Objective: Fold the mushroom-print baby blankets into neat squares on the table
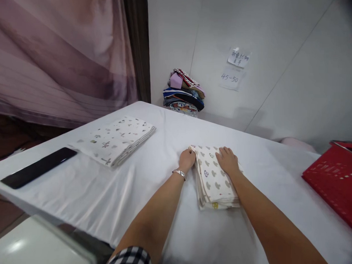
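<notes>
A white cloth (216,176) printed with grey mushroom-like shapes lies folded into a thick, layered rectangle on the white-covered table. At its far left corner my left hand (187,159), with a silver bracelet at the wrist, pinches the edge. My right hand (228,160) rests flat on top of the cloth near its far right side, fingers stretched out. To the left, a second folded white cloth (117,139) with small grey and green prints lies apart from both hands.
A black flat object (38,168) lies on the table's left edge. On the right stands a red basket (336,174). Behind the table (159,178) rises a stack of folded fabrics (184,93). Paper notes (233,78) are on the wall, and a pinkish curtain (62,53) hangs at left.
</notes>
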